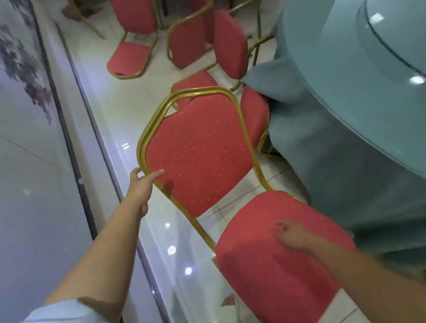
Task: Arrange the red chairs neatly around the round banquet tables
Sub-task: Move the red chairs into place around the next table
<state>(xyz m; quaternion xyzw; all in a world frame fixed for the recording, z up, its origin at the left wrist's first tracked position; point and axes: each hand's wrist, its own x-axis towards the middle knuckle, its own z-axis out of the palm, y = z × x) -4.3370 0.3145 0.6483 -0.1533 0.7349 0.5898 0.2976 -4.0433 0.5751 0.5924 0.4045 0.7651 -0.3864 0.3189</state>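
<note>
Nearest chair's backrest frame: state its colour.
Gold, on the metal tube frame around the red dotted backrest; head view shows it best.

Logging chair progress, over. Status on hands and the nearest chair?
Left hand grips chair backrest frame. Right hand flat on seat cushion. Draped round table close right; more red chairs crowd ahead.

Left hand (143, 184) grips chair (199, 159) frame; right hand (291, 235) on seat.

Narrow floor strip (118, 122) open between wall panel (29, 149) and near chair (199, 157). Draped counter (355, 126) blocks right; more chairs (132, 28) crowd the far end.
</note>
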